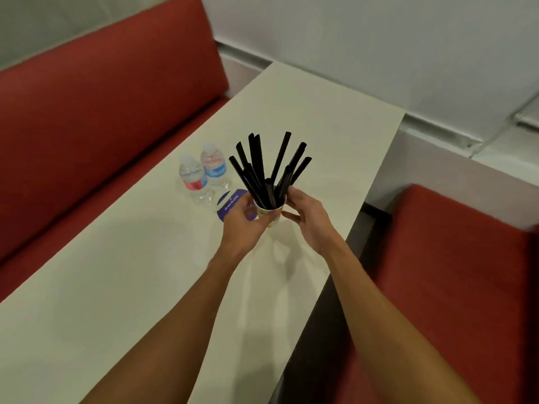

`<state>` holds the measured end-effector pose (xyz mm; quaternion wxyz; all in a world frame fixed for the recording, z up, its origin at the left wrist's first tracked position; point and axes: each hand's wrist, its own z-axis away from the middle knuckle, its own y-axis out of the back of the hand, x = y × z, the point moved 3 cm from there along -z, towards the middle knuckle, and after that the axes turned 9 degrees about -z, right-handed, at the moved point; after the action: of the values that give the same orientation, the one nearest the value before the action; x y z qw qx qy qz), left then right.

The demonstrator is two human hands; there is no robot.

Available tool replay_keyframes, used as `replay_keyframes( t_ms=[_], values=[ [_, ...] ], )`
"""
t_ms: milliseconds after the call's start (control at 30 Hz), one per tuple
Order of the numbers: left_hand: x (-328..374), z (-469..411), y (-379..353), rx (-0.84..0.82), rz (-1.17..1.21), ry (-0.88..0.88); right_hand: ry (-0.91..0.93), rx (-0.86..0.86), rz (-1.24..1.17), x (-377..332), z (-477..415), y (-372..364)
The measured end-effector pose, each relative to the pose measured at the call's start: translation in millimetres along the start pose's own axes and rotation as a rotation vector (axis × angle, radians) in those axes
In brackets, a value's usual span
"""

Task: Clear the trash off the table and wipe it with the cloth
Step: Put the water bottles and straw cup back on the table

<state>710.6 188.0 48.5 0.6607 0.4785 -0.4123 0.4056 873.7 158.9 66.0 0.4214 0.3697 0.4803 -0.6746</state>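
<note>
We judge clearing barely begun: fingers of left hand and right hand clamp the straw cup over the desk, bottles and card lie at its 10 o'clock, no cloth visible.

The left hand hides part of the purple card
</note>
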Motion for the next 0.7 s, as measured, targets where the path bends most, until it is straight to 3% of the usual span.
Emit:
replay_keyframes(
  t_ms=[700],
  values=[
    [-26.5,-96.2,-23.7,0.235,-0.001,0.129,-0.035,-0.086,-0.108,21.1,-127.6,-0.8]
  ],
)
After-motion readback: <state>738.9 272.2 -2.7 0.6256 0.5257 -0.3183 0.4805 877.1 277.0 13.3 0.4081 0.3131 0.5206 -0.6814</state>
